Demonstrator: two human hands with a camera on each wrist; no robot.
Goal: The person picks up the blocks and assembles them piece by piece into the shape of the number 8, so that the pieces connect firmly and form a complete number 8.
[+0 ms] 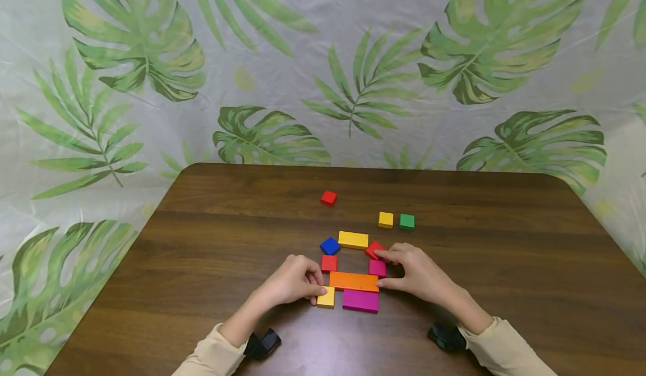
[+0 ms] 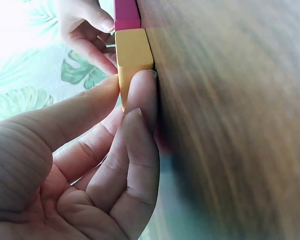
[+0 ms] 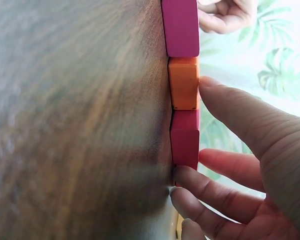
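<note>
My left hand pinches a small yellow block between thumb and fingers; the left wrist view shows the grip on the yellow block close up. Spread wide, my right hand rests its thumb on the end of a long orange block and a fingertip on a tilted red block. Between those two lies a small magenta block. A longer magenta block lies below the orange one. On the left side are a red block and a turned blue block.
A longer yellow block lies at the top of the arrangement. Farther back are loose red, yellow and green blocks. The wooden table ends at a leaf-patterned curtain.
</note>
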